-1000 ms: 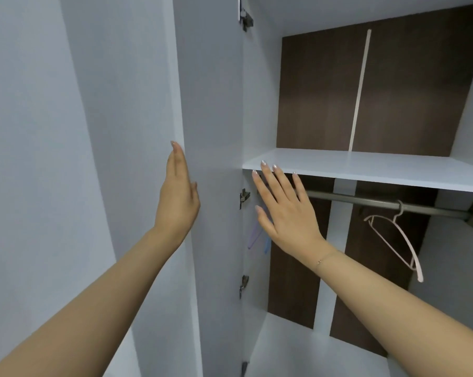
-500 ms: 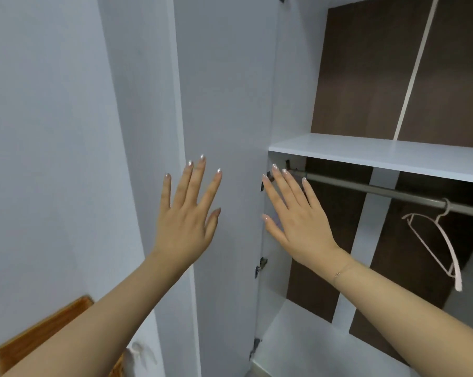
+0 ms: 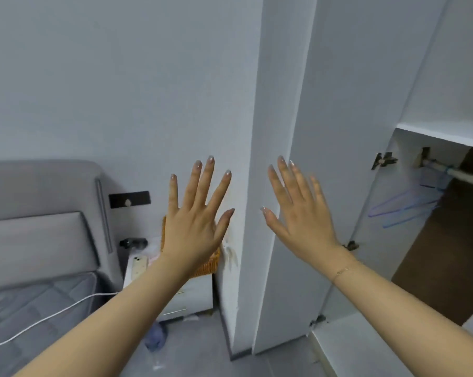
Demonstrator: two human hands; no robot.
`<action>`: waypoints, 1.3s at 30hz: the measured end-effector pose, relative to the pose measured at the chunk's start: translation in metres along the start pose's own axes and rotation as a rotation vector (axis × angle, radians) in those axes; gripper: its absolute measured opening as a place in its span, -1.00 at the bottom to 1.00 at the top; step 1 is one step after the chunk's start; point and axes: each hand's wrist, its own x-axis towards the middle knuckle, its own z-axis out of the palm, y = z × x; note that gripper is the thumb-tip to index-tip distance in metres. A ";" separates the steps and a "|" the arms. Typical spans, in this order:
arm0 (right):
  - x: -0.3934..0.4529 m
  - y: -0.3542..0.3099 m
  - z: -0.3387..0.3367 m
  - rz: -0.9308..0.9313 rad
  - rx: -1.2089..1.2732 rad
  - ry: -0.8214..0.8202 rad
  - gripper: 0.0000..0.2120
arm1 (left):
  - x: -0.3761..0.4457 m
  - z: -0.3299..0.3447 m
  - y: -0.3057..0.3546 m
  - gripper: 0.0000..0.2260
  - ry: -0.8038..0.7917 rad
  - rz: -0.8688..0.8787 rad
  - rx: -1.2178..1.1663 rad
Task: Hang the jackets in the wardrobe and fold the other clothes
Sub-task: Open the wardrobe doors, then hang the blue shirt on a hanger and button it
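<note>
This is a bedroom in a home. A grey padded bed (image 3: 39, 240) stands at the left with a white nightstand (image 3: 194, 295) beside it, a phone (image 3: 139, 265) lying on top. At the right an open white wardrobe (image 3: 338, 104) shows a shelf (image 3: 444, 136), a rail (image 3: 458, 174) and blue hangers (image 3: 404, 206).

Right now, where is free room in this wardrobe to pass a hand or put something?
Free: the white floor panel under the rail, and the shelf above. Crowded: the rail's left end, where blue hangers hang.
</note>
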 end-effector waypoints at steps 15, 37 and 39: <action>-0.018 -0.362 -0.005 -0.559 0.430 -0.077 -0.34 | -0.290 -0.148 -0.214 -0.44 -0.208 -0.522 0.263; -0.144 -0.942 0.088 -1.467 0.888 -0.524 -0.39 | -0.709 -0.209 -0.396 -0.43 -0.590 -1.870 0.427; -0.170 -0.991 0.122 -1.560 0.862 -0.604 -0.39 | -0.755 -0.197 -0.424 -0.38 -0.574 -1.989 0.422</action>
